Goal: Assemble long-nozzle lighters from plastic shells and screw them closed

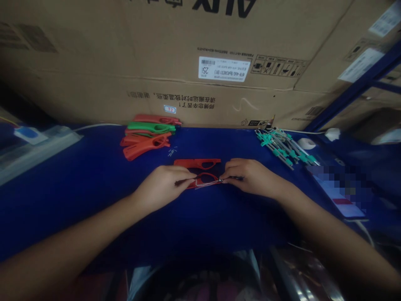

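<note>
Between my hands lies a red plastic lighter shell half (pixel 206 174) with an oval finger opening, low over the blue table. A thin white wire (pixel 208 184) runs across it from one set of fingertips to the other. My left hand (pixel 167 184) is closed in a pinch at the shell's left end, by the wire; a small dark part shows under its fingers. Pinched at the shell's narrow right end, my right hand (pixel 246 175) has a thin dark piece with a shiny tip in its fingers. Just beyond lies another red shell half (pixel 197 163).
Red and green shells (pixel 150 133) are piled at the back left, beside small metal bits (pixel 172 151). Metal rods with teal parts (pixel 285 146) lie at the back right, near a phone (pixel 341 196). A large cardboard box (pixel 169 54) stands behind the blue table (pixel 200 225).
</note>
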A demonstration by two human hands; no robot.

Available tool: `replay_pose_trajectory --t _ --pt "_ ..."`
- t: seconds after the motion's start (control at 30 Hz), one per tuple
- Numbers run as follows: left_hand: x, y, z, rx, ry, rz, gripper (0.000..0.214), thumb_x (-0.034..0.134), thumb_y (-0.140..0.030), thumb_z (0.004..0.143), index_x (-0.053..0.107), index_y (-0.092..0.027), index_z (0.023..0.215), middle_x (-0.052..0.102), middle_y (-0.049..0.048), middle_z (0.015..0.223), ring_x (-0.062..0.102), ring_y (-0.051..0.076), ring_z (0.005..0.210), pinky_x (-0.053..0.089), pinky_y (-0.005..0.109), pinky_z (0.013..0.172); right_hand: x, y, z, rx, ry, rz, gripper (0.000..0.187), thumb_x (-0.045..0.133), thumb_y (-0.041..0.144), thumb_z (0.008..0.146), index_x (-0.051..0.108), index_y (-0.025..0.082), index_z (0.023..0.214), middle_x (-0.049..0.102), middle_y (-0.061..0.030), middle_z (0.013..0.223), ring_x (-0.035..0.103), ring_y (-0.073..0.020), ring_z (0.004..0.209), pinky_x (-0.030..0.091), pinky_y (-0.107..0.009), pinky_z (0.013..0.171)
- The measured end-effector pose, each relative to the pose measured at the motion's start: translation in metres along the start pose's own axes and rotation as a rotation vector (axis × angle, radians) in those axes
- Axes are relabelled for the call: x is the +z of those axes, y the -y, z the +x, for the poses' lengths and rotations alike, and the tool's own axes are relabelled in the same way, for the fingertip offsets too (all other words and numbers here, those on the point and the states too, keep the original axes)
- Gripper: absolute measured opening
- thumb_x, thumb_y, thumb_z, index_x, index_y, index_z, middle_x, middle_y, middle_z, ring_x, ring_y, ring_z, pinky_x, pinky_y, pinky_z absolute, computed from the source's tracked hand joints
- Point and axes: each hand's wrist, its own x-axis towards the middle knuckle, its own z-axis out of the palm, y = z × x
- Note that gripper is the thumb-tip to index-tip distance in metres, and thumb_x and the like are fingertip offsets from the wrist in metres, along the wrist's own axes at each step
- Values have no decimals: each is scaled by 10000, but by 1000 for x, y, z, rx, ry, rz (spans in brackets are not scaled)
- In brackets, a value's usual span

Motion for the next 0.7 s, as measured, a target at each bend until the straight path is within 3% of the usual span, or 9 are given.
replay_pose_trajectory --t 0.37,0.7 --pt "2 1 0 -23 9 10 159 660 -174 913 796 -212 987 797 -3 913 750 168 811 583 267 765 -3 6 1 -5 35 -74 211 576 181 975 724 178 825 656 -14 788 576 -142 748 405 -269 704" --pt "1 0 1 -35 12 17 164 646 -172 916 799 -219 951 796 -5 878 747 164 781 577 260 719 -11 25 12 16 232 -323 260 531 55 921 621 155 699 629 -12 749 505 -110 601 245 -302 559"
